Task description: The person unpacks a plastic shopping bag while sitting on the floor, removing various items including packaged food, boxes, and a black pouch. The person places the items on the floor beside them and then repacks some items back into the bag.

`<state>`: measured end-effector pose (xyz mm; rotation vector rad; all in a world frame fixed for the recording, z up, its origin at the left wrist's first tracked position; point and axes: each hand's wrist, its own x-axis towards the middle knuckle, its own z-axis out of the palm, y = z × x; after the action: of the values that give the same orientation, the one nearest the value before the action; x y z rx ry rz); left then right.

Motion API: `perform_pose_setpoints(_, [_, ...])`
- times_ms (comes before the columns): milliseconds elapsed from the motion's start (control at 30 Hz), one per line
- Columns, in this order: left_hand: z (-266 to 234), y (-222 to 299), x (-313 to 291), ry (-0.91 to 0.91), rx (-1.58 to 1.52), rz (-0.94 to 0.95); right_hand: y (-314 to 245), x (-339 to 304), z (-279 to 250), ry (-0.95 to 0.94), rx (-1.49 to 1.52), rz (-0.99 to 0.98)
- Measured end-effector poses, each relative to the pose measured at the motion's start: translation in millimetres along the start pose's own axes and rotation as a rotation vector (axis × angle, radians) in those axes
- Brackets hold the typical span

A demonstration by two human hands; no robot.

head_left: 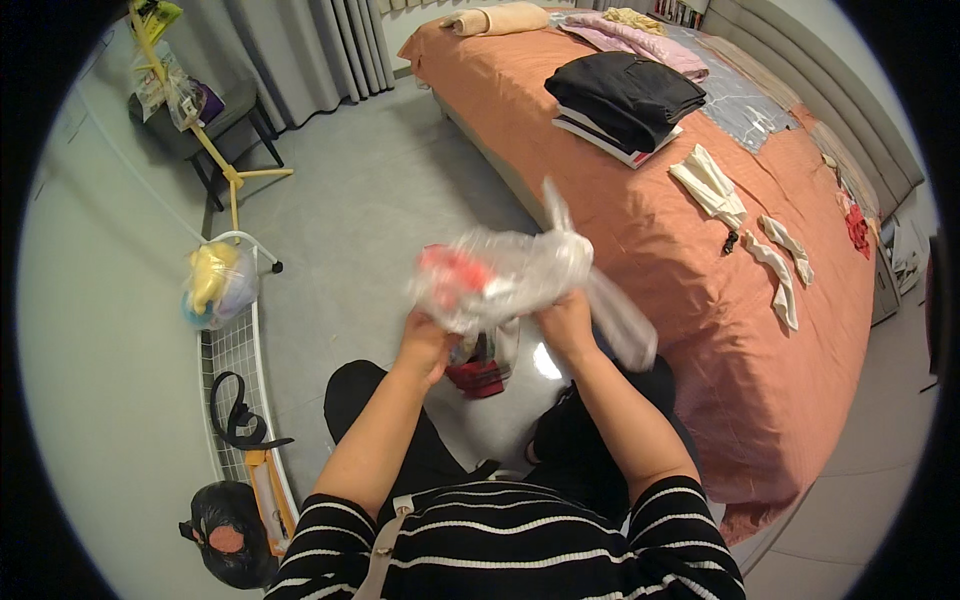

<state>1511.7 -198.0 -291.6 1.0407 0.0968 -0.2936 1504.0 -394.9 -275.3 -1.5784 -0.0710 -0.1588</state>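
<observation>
A crumpled clear plastic bag (525, 268), smeared by motion, is held up in front of me over the floor. Something red (455, 268) shows through its left part. My left hand (430, 342) grips the bag's lower left side, fingers partly hidden by the plastic. On the lower right side, my right hand (566, 322) is closed on the same bag. A whitish knot or twisted part sits at the bag's right end, with loose plastic strips (620, 325) hanging from it. Below and between my hands is a dark red item (476, 378), blurred and partly covered.
On the right, the orange-covered bed (720, 400) bears folded black clothes (625, 95), white cloth pieces (708, 187) and a pink garment (645, 42). Along the left wall stand a white wire rack (232, 345) with a black belt (240, 415), a black bag (232, 540) and a chair (235, 115).
</observation>
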Motion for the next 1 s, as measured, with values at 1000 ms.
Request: perform_pose_setpoints(1000, [-13, 24, 4, 0.073, -0.023, 0.096, -4, -19, -20, 0.194, -0.341, -0.38])
